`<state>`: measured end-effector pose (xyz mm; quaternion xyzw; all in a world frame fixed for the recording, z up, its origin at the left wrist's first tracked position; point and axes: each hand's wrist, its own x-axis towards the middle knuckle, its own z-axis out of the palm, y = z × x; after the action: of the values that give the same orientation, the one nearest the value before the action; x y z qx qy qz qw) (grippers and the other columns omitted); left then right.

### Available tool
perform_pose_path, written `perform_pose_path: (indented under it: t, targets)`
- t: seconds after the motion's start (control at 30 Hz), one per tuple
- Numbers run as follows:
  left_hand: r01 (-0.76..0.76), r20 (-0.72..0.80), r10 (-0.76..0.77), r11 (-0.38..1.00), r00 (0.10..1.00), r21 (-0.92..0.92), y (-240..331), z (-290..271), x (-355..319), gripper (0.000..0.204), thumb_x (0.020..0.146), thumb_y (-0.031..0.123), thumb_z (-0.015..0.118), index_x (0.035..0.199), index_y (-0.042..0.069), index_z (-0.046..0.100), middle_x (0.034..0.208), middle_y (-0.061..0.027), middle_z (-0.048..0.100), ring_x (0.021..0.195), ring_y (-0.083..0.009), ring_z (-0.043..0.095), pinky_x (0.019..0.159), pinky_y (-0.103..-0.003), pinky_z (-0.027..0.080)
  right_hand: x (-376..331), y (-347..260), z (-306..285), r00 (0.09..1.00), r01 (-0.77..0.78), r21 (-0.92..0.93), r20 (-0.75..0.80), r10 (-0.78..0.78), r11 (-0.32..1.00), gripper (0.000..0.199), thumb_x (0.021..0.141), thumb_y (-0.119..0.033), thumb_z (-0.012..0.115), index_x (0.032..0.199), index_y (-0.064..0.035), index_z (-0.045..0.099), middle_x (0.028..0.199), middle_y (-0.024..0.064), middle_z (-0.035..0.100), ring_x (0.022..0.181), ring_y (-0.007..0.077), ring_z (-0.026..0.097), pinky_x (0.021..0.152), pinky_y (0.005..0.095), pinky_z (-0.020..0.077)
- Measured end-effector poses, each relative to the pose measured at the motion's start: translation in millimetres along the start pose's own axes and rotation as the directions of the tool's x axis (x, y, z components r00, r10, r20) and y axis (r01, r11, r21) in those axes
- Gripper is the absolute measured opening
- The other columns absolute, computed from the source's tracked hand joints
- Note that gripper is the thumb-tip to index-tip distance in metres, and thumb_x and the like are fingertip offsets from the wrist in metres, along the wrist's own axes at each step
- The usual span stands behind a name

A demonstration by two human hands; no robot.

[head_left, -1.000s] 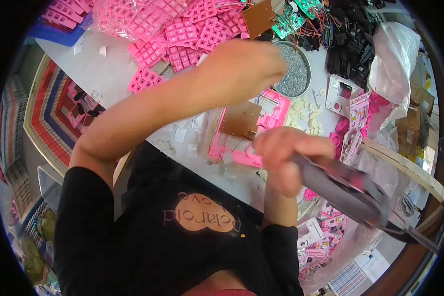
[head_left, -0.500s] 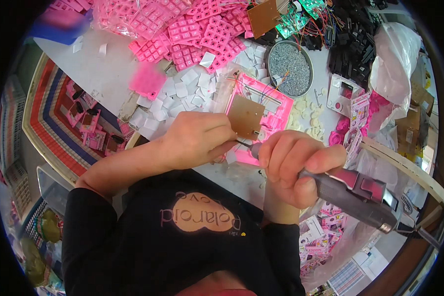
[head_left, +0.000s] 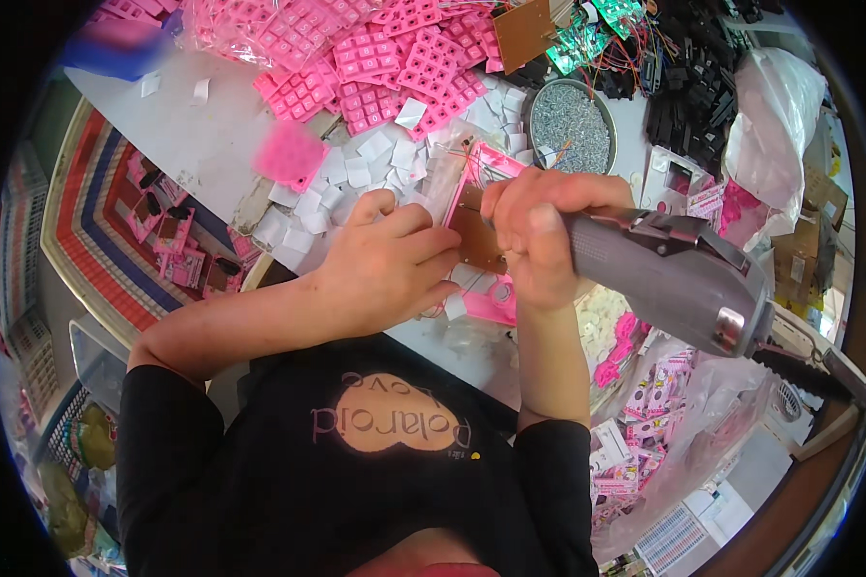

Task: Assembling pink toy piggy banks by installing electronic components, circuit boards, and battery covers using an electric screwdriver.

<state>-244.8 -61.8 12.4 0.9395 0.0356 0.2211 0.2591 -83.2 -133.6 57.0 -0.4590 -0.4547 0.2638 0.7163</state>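
A pink plastic housing (head_left: pixel 491 305) lies before me with a brown circuit board (head_left: pixel 475 245) set in it. Over the board's right side, my right hand (head_left: pixel 547 226) is wrapped round a grey electric screwdriver (head_left: pixel 659 271). Its body slants down to the right, and the fingers hide its tip. My left hand (head_left: pixel 390 258) is beside the housing's left edge with its fingers curled inward. Whatever those fingers hold, if anything, is hidden. Part of the housing is covered by my right hand.
A round metal tin of small screws (head_left: pixel 573 125) stands beyond the housing. Pink keypads (head_left: pixel 366 58) pile up at the back, white paper squares (head_left: pixel 356 173) lie left, black parts (head_left: pixel 688 106) far right. A striped basket (head_left: pixel 96 231) holds pink units.
My right hand has lifted the screwdriver up and away from the housing's near edge, over the board. My left hand has drawn slightly back left from the screwdriver's tip, its fingers loosening.
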Motion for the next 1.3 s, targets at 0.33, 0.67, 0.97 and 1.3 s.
perform_pose_path:
  t: [0.33,0.67,0.97,1.3]
  targets:
    - [0.163,0.073,-0.151,0.968,0.986,-0.193,10.4,-2.1,-28.2,0.033,0.076,0.037,0.079,0.091,0.011,0.066,0.094,-0.0038,0.062,0.079,-0.0232,0.061,0.069,-0.041,0.047,-4.9,0.5,-5.3,0.997,-0.057,-0.136,0.039,0.063,0.989,0.023,0.093,-0.008,0.064,0.104,-0.0061,0.044,0.066,0.0050,0.052,0.055,0.0145,0.049,0.061,0.0381,0.0511]
    - [0.335,0.290,-0.288,0.933,0.913,-0.128,23.6,14.1,-52.7,0.031,0.077,0.036,0.079,0.075,0.009,0.065,0.054,-0.0059,0.058,0.051,-0.0282,0.062,0.047,-0.040,0.048,-36.0,-41.1,-38.3,0.897,-0.319,-0.635,0.038,0.441,0.704,0.039,0.079,-0.001,0.073,0.117,-0.0055,0.065,0.106,0.0063,0.067,0.098,0.0192,0.059,0.088,0.0361,0.0486]
    - [0.430,0.363,-0.353,0.889,0.862,-0.158,34.3,11.8,-46.6,0.014,0.079,0.019,0.073,0.078,0.007,0.065,0.060,-0.0100,0.062,0.056,-0.0307,0.064,0.053,-0.042,0.050,-70.2,-26.9,-42.1,0.857,0.343,-0.769,0.491,0.156,0.539,0.024,0.067,-0.011,0.075,0.090,-0.0126,0.069,0.087,-0.0006,0.060,0.089,0.0249,0.053,0.074,0.0363,0.0462]
    - [0.380,0.102,-0.366,0.900,0.925,-0.216,0.7,-38.8,16.8,0.015,0.086,0.009,0.069,0.099,0.001,0.067,0.079,-0.0118,0.062,0.065,-0.0229,0.058,0.060,-0.033,0.046,-65.6,-21.4,-40.5,0.947,0.114,-0.816,0.262,0.187,0.567,0.009,0.081,-0.013,0.069,0.085,-0.0067,0.063,0.090,0.0057,0.061,0.088,0.0288,0.051,0.081,0.0394,0.0425]
